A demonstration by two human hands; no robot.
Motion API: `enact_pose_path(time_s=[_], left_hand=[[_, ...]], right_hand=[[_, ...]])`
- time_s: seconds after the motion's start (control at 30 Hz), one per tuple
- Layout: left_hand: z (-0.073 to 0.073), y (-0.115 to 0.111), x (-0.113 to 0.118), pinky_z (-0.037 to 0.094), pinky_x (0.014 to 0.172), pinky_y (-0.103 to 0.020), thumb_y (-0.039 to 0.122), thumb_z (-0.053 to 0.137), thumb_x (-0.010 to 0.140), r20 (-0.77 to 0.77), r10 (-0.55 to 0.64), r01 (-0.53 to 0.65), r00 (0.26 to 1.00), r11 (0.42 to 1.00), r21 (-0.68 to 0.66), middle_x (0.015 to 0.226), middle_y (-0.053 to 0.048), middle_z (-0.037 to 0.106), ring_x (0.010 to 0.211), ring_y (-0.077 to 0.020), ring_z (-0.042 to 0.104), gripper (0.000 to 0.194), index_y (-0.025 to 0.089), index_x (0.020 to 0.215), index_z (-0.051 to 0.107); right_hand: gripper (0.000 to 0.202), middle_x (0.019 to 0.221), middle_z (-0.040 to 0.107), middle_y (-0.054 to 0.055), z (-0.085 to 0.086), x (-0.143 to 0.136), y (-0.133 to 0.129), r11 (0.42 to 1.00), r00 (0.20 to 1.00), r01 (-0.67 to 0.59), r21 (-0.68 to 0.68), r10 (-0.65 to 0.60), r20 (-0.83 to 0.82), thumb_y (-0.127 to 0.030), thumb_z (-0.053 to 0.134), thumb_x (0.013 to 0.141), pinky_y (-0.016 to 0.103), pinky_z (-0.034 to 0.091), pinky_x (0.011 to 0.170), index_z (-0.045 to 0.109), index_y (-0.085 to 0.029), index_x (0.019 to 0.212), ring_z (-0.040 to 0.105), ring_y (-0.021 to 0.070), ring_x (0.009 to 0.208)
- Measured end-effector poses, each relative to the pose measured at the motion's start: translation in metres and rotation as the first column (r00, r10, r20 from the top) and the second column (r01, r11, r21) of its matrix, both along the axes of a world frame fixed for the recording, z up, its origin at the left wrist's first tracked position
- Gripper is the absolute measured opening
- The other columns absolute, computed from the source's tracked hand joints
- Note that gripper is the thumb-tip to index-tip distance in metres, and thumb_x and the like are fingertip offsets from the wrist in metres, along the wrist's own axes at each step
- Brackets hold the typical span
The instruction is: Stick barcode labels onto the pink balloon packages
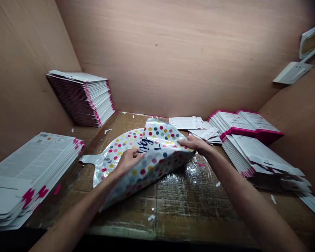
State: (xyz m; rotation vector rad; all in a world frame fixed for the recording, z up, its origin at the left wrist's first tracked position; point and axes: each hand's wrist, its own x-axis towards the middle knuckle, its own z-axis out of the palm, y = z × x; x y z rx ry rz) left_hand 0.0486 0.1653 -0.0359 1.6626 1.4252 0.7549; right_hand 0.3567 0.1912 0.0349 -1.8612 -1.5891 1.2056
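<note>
A flat, uninflated foil balloon (pixel 162 134), white with many-coloured dots and dark lettering, lies partly folded over itself. Its narrow tail points left, with a small barcode close by. My left hand (pixel 130 161) is closed at the near side of the lettering, its fingers curled on the foil. At the right edge of the balloon, my right hand (pixel 196 144) pinches the foil between thumb and fingers. The near part of the balloon is lifted and slightly blurred. Tape-covered cardboard (pixel 189 199) forms the surface beneath.
A tall stack of white and pink card packaging (pixel 94 94) stands at back left, with another card stack (pixel 34 168) nearer. Pink-edged packs (pixel 241 120) and a leaning card stack (pixel 262 154) are at right. Loose cards (pixel 186 122) lie behind the balloon. Wooden walls (pixel 173 52) enclose the surface.
</note>
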Motion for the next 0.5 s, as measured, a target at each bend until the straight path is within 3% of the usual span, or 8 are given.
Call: enact_pose_path(time_s=[0.07, 0.17, 0.3, 0.37, 0.4, 0.43, 0.5], left_hand=[[-0.006, 0.008, 0.004, 0.033, 0.054, -0.026, 0.057, 0.059, 0.071, -0.043, 0.048, -0.046, 0.998, 0.998, 0.048, 0.051, 0.003, 0.049, 0.057, -0.0171, 0.05, 0.038, 0.02, 0.062, 0.057], [-0.012, 0.013, 0.004, 0.031, 0.055, -0.026, 0.054, 0.057, 0.069, -0.055, 0.074, -0.069, 0.996, 0.994, 0.079, 0.051, 0.004, 0.048, 0.056, -0.0155, 0.047, 0.035, 0.021, 0.058, 0.053], [-0.014, 0.009, 0.001, 0.031, 0.054, -0.025, 0.056, 0.054, 0.07, -0.029, 0.066, -0.063, 0.997, 0.993, 0.096, 0.053, 0.004, 0.05, 0.055, -0.0153, 0.047, 0.037, 0.021, 0.061, 0.054], [-0.015, 0.009, 0.001, 0.03, 0.053, -0.025, 0.058, 0.055, 0.069, -0.025, 0.068, -0.065, 0.997, 0.993, 0.101, 0.052, 0.004, 0.049, 0.054, -0.0155, 0.046, 0.038, 0.021, 0.062, 0.055], [-0.016, 0.009, 0.0, 0.03, 0.052, -0.025, 0.058, 0.055, 0.068, -0.027, 0.067, -0.064, 0.997, 0.993, 0.102, 0.051, 0.004, 0.048, 0.053, -0.0156, 0.046, 0.038, 0.021, 0.062, 0.056], [-0.017, 0.01, 0.001, 0.03, 0.052, -0.025, 0.059, 0.056, 0.067, -0.031, 0.065, -0.061, 0.997, 0.993, 0.104, 0.05, 0.004, 0.048, 0.053, -0.0156, 0.045, 0.038, 0.021, 0.063, 0.057], [-0.017, 0.01, 0.001, 0.03, 0.052, -0.025, 0.059, 0.057, 0.066, -0.041, 0.061, -0.056, 0.997, 0.992, 0.109, 0.05, 0.004, 0.047, 0.053, -0.0155, 0.045, 0.039, 0.02, 0.064, 0.059]], right_hand=[[0.045, 0.077, 0.071, 0.009, -0.012, 0.01, -0.017, 0.998, 0.993, -0.005, 0.068, 0.013, -0.119, -0.057, 0.069, 0.069, 0.025, 0.046, 0.058, 0.071, -0.013, 0.079, 0.062, 0.0177, 0.067], [0.056, 0.097, 0.071, 0.01, -0.029, 0.03, -0.052, 0.985, 0.96, -0.047, 0.164, 0.09, -0.264, -0.059, 0.073, 0.066, 0.029, 0.05, 0.073, 0.069, -0.014, 0.1, 0.064, 0.0219, 0.087], [0.051, 0.075, 0.069, 0.007, -0.041, 0.046, -0.085, 0.996, 0.996, -0.087, 0.024, 0.088, -0.011, -0.059, 0.07, 0.067, 0.03, 0.049, 0.06, 0.069, -0.013, 0.089, 0.063, 0.0201, 0.068], [0.046, 0.077, 0.069, 0.008, -0.035, 0.04, -0.093, 0.98, 0.986, -0.023, 0.196, -0.01, 0.168, -0.057, 0.064, 0.074, 0.032, 0.051, 0.063, 0.069, -0.013, 0.087, 0.064, 0.0211, 0.068], [0.044, 0.085, 0.071, 0.01, -0.028, 0.032, -0.094, 0.927, 0.971, -0.015, 0.374, -0.076, 0.227, -0.054, 0.06, 0.079, 0.035, 0.052, 0.07, 0.07, -0.013, 0.092, 0.066, 0.0226, 0.076], [0.041, 0.097, 0.071, 0.012, -0.021, 0.021, -0.094, 0.833, 0.957, -0.05, 0.551, -0.118, 0.265, -0.05, 0.055, 0.084, 0.036, 0.052, 0.079, 0.069, -0.014, 0.1, 0.066, 0.0237, 0.088], [0.041, 0.121, 0.065, 0.013, -0.004, -0.008, -0.088, 0.647, 0.933, -0.239, 0.724, -0.054, 0.356, -0.044, 0.048, 0.092, 0.038, 0.046, 0.096, 0.062, -0.017, 0.12, 0.06, 0.0238, 0.11]])
